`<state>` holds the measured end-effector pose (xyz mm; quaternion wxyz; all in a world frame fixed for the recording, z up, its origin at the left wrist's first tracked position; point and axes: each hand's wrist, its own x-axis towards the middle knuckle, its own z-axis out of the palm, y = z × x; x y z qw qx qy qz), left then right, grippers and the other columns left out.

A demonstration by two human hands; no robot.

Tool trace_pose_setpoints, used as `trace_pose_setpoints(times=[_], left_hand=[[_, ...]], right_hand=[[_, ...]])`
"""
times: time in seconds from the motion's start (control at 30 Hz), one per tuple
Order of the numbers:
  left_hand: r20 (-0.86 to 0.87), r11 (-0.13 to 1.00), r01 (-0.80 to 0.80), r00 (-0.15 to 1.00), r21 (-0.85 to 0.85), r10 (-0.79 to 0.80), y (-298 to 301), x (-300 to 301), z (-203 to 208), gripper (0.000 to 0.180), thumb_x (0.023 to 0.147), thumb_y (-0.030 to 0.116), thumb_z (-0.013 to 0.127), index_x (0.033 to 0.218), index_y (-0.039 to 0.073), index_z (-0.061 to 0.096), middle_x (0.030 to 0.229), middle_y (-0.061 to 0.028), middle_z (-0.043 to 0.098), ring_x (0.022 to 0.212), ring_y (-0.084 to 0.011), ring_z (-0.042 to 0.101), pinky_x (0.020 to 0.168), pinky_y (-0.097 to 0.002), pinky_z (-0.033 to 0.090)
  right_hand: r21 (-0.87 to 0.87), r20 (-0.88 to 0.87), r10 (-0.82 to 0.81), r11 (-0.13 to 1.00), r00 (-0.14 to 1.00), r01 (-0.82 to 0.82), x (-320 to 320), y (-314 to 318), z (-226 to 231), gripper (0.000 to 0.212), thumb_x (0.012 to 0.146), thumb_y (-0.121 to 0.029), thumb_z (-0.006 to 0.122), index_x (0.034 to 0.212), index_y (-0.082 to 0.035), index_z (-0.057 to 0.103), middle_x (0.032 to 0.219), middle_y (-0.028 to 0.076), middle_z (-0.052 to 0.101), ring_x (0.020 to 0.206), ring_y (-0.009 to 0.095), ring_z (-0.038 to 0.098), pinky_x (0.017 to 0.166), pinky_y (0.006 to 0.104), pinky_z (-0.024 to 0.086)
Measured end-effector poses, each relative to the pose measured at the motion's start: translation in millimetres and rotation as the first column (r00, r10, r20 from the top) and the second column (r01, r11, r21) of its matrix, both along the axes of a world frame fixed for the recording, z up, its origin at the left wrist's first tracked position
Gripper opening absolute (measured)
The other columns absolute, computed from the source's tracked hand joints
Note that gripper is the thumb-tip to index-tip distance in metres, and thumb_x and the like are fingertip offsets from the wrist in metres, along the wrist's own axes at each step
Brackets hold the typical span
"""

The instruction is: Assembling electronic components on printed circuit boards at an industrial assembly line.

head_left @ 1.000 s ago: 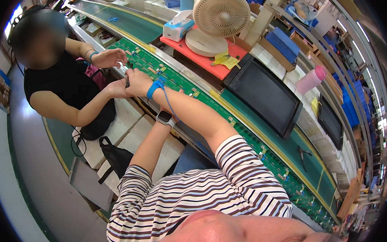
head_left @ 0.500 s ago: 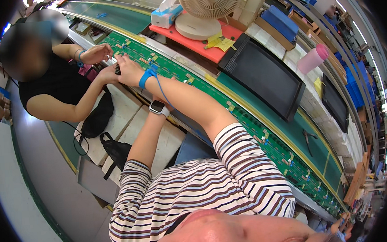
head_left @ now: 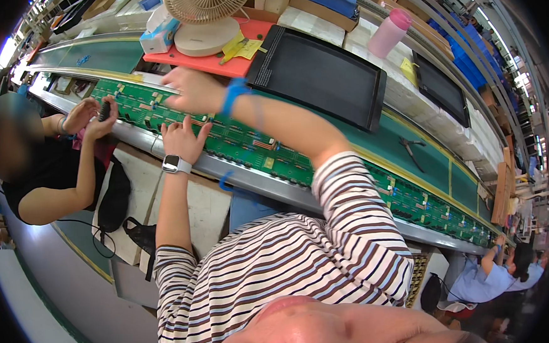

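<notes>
Long green circuit boards (head_left: pixel 234 135) run in a row on the line in front of me. My left hand (head_left: pixel 183 140), with a watch at its wrist, rests at the near edge of a board, fingers spread and nothing seen in them. Just beyond it, my right hand (head_left: pixel 195 93) hovers over the same board, fingers stretched leftward and apart, slightly smeared by motion. A blue wrist strap (head_left: pixel 236 97) circles the right wrist. To the left, a co-worker's hands (head_left: pixel 101 127) hold a dark ridged strip (head_left: pixel 104 111), apart from my hands.
Behind the boards stand a black-framed tray or panel (head_left: pixel 328 74), a fan (head_left: pixel 206 37) on a red board (head_left: pixel 259 29), and a tissue box (head_left: pixel 159 32). Pliers (head_left: pixel 413 153) lie on the green belt (head_left: pixel 379 141). A pink bottle (head_left: pixel 390 33) stands farther back.
My right hand has left the co-worker's hands and the dark strip and is now over the boards. My left hand has come into sight at the board's edge. The view has turned leftward.
</notes>
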<state>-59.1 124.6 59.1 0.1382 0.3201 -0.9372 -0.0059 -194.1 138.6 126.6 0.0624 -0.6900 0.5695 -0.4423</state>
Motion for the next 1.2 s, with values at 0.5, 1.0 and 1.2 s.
trace_pose_setpoints(times=[0.5,1.0,1.2], left_hand=[[-0.112,0.996,0.084,0.991,0.037,-0.079,7.5,-2.8,-1.9,0.055,0.079,0.052,0.048,0.102,0.002,0.056,0.083,-0.0165,0.063,0.089,-0.0318,0.057,0.089,-0.0472,0.034],[-0.114,0.982,0.181,0.978,0.051,-0.175,56.6,-8.3,7.6,0.051,0.078,0.045,0.052,0.106,0.003,0.054,0.090,-0.0175,0.061,0.094,-0.0303,0.055,0.091,-0.0489,0.032],[-0.167,0.973,0.232,0.960,0.014,-0.227,65.8,-11.1,4.0,0.053,0.076,0.048,0.054,0.099,0.000,0.054,0.080,-0.0157,0.062,0.089,-0.0299,0.055,0.091,-0.0478,0.031]], right_hand=[[0.288,-0.180,-0.369,0.866,0.912,0.408,-157.0,95.8,-72.7,0.060,0.062,-0.034,0.072,0.106,0.000,0.048,0.105,0.019,0.051,0.099,0.032,0.050,0.085,0.0355,0.041],[0.331,-0.098,-0.314,0.885,0.944,0.329,-169.7,97.0,-69.2,0.054,0.064,-0.028,0.071,0.103,0.000,0.046,0.103,0.018,0.053,0.096,0.031,0.052,0.082,0.0359,0.042],[0.271,-0.267,-0.225,0.916,0.937,0.297,-174.6,95.5,-64.3,0.051,0.066,-0.026,0.069,0.104,-0.003,0.046,0.100,0.019,0.055,0.093,0.033,0.053,0.081,0.0365,0.044]])
